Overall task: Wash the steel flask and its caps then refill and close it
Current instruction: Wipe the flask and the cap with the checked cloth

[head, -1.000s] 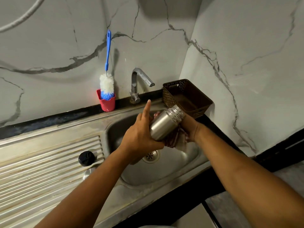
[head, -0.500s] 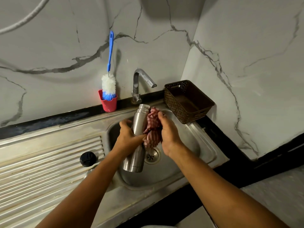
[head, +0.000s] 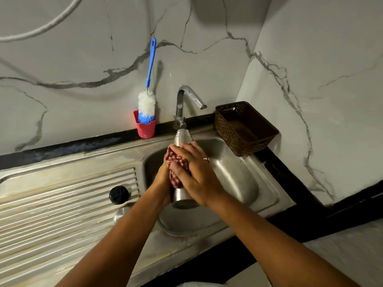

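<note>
Our right hand (head: 199, 179) clasps a cloth (head: 176, 160) round the flask (head: 182, 137). Our left hand (head: 163, 177), half hidden, seemingly grips it. The red cup (head: 146, 129) holds a brush (head: 146, 104).

The checked cloth (head: 176, 162) and the right grip (head: 196, 177) cover the middle of the steel flask (head: 182, 198), so only its neck and base show. Most of the left grip (head: 162, 177) lies behind flask and cloth. The left forearm (head: 124, 235) overlaps part of the steel cap (head: 121, 213) on the draining board (head: 62, 193). The hose (head: 41, 27) runs off the top and left edges; both forearms are cut by the bottom edge.
</note>
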The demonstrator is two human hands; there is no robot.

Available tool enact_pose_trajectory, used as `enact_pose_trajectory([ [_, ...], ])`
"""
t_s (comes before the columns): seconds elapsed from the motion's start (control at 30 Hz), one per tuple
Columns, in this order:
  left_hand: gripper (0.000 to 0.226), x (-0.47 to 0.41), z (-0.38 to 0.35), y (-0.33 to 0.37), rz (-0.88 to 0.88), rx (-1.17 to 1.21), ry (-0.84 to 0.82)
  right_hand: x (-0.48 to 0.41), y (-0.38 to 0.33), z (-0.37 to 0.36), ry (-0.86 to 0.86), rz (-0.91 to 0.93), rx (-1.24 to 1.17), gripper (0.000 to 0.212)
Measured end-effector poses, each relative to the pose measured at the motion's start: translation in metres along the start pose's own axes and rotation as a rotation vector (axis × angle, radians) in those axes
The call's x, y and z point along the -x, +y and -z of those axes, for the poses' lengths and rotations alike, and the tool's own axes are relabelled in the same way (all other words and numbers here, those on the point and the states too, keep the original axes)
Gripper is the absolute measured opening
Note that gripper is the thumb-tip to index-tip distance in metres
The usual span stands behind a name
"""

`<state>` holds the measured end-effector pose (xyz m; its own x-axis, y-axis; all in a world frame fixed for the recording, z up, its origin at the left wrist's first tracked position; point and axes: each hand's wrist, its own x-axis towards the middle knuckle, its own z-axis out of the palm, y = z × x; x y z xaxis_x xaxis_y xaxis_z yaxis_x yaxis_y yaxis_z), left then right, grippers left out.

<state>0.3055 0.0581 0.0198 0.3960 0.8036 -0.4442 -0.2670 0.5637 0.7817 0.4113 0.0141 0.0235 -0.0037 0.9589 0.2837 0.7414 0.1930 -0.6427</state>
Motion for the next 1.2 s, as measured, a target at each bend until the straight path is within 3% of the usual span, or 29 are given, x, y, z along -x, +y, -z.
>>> enact_pose_trajectory([
  [0.13,0.046,0.009,-0.014,-0.002,0.070,0.054,-0.077,-0.035,0.016,0.017,0.091,-0.248,-0.269,0.052],
  [0.2,0.050,0.014,-0.020,0.000,0.088,0.056,-0.096,-0.052,0.016,0.027,0.076,-0.394,-0.525,0.046],
  [0.33,0.049,0.014,-0.018,0.005,0.094,0.074,-0.044,-0.047,0.009,0.022,0.101,-0.605,-0.765,0.024],
  [0.43,0.036,0.008,-0.005,0.009,0.073,0.161,0.038,-0.012,0.004,-0.002,0.081,-0.508,-0.813,0.027],
  [0.53,0.053,0.002,0.013,0.008,0.143,0.208,0.045,0.015,-0.004,-0.014,-0.061,-0.355,-0.685,0.050],
  [0.6,0.059,0.004,0.013,0.007,0.166,0.230,-0.034,0.004,-0.002,-0.013,-0.016,-0.295,-0.562,0.054],
  [0.67,0.058,0.008,0.004,0.008,0.154,0.249,-0.142,-0.021,0.003,-0.002,0.112,-0.327,-0.600,0.059],
  [0.8,0.056,0.013,-0.008,0.013,0.106,0.211,-0.202,-0.055,0.008,0.028,0.198,-0.489,-0.807,0.053],
  [0.9,0.054,0.009,-0.004,0.017,0.103,0.154,-0.155,-0.041,-0.004,0.021,0.195,-0.353,-0.762,0.042],
  [1.07,0.075,0.001,0.016,0.014,0.131,0.205,-0.143,0.008,0.003,-0.015,0.074,-0.216,-0.530,0.056],
  [1.2,0.054,0.010,0.008,0.014,0.120,0.141,-0.219,-0.016,-0.004,0.000,0.168,-0.412,-0.959,0.036],
])
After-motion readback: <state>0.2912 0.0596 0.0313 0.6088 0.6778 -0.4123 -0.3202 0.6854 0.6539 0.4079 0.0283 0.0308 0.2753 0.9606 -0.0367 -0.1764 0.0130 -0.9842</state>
